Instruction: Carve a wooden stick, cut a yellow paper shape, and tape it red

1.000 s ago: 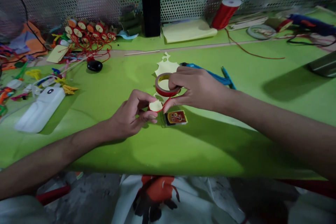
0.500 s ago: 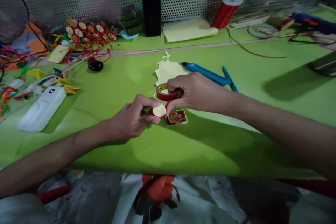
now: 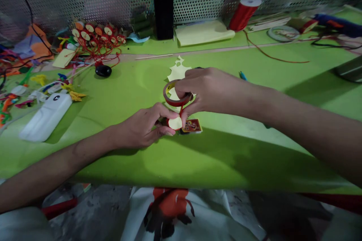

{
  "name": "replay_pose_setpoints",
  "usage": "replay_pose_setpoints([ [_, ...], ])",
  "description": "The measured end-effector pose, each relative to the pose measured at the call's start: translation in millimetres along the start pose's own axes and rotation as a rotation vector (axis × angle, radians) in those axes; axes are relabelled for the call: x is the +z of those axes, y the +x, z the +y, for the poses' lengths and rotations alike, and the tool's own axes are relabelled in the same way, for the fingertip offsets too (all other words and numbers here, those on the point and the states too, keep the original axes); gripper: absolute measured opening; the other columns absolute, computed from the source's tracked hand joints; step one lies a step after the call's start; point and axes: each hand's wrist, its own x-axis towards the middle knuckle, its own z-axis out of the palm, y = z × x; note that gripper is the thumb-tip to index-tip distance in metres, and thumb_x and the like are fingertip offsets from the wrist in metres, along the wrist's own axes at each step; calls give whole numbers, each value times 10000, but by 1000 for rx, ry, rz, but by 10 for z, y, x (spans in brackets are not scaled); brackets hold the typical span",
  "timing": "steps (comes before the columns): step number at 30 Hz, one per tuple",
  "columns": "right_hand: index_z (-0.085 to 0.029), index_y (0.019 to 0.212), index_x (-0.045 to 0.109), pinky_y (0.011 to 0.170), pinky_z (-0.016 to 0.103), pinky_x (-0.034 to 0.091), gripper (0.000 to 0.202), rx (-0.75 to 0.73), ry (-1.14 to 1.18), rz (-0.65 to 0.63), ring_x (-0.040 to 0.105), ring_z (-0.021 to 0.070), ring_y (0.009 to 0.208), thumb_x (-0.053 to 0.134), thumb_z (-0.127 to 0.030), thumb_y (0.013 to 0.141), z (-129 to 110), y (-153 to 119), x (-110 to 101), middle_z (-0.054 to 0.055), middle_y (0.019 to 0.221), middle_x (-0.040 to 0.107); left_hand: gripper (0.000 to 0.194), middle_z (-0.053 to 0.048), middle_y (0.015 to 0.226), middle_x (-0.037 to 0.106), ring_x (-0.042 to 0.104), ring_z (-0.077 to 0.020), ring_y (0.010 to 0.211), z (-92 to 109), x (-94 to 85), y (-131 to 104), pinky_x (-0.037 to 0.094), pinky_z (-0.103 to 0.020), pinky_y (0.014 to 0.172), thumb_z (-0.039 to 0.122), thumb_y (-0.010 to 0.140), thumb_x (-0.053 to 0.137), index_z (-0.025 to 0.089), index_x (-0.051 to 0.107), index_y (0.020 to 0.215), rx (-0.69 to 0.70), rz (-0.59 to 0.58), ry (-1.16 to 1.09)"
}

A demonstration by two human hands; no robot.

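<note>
Red tape roll, gripped by the right hand above the green table, trailed its strip to the nearer, pale-ended cylinder the left hand pinched—wrapping, seemingly, the next turn needing steady tension!

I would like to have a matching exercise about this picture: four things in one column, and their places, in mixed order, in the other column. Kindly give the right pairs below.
Things
1. tape roll
2. small cream-ended piece
3. red spool
4. white device

Places
A. far side of the green table, right of centre
B. in the left hand
C. left part of the table
D. in the right hand

Pairs: 1-D, 2-B, 3-A, 4-C
</note>
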Motion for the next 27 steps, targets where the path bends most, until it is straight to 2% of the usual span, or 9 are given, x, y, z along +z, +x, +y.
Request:
replay_pose_setpoints([
  [6,-211,747,514,638,293,277,393,-62,-24,14,495,171,747,838,-405,857,21,-3,-15,14,746,557,351,-37,951,722,710,-151,749,-41,43,-8,558,-270,668,500,1072,597,218,514,1264,177,117,-23],
  [9,-214,768,512,647,304,302,393,-109,15,63,508,187,775,794,-448,910,76,-49,44,28,759,594,347,-59,1064,731,719,-145,786,-21,30,17,576,-276,723,464,1074,607,236,525,1323,266,158,11],
  [11,-221,774,504,648,311,325,399,-113,49,107,509,193,775,768,-472,936,118,-95,106,31,756,599,311,-55,1094,748,733,-141,822,11,11,32,575,-269,772,440,1098,564,251,560,1345,289,117,73],
  [13,-229,776,502,649,317,344,410,-102,81,158,511,196,769,739,-510,957,153,-142,177,29,749,595,314,-42,1048,764,735,-139,814,37,1,36,563,-258,767,466,1119,506,251,597,1329,259,73,124],
  [17,-232,779,503,649,322,359,501,-95,122,264,528,196,761,654,-668,972,190,-201,284,25,742,580,419,-60,1050,752,715,-139,783,35,24,18,551,-271,726,562,1092,527,212,587,1315,186,118,98],
  [19,-233,782,505,657,326,366,536,-86,119,278,538,200,768,611,-722,974,199,-211,301,25,742,573,438,-53,1016,741,704,-137,769,36,36,14,541,-269,708,577,1078,551,203,585,1304,162,112,68],
  [27,-222,795,511,644,307,343,497,-146,99,223,494,182,751,658,-661,975,196,-163,246,22,749,565,491,0,840,691,649,-128,682,139,-22,32,481,-247,632,653,1049,553,201,581,1238,77,68,85],
])
